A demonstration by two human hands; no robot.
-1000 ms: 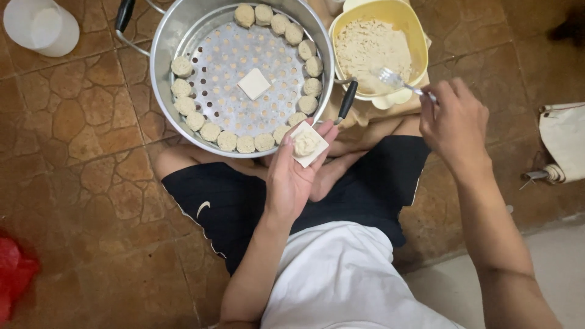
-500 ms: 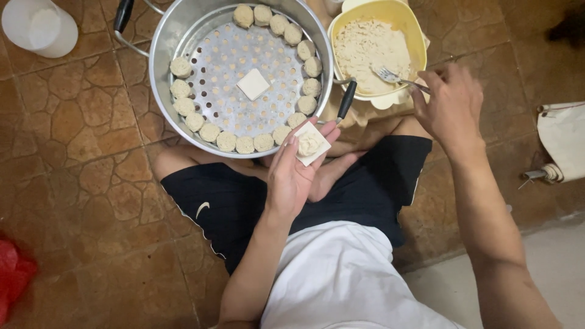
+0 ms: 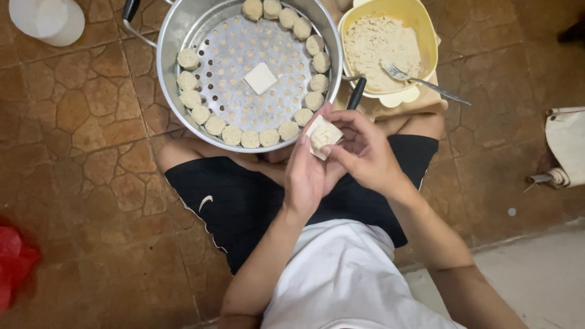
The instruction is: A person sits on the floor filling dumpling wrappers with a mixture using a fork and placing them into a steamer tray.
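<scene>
My left hand [image 3: 308, 173] cups a square dough wrapper with filling [image 3: 323, 135] in its palm, just below the steamer's rim. My right hand [image 3: 364, 152] has its fingers on the wrapper's right edge, pinching around it. Ahead lies a round metal steamer pot [image 3: 170, 45] with a perforated tray, several shaped dumplings [image 3: 214, 125] ringed along its edge and one flat square wrapper [image 3: 260, 78] in the middle. A yellow bowl of minced filling [image 3: 426, 30] stands to the right, with a fork [image 3: 420, 79] resting in it.
I sit cross-legged on a brown stone-patterned tile floor [image 3: 85, 183]. A white plastic container [image 3: 49, 21] is at the top left, something red [image 3: 15, 259] at the left edge, and a white cloth bag [image 3: 567, 152] at the right.
My right hand let go of the fork in the yellow bowl and came down left to the wrapper in my left palm. The left hand stayed put.
</scene>
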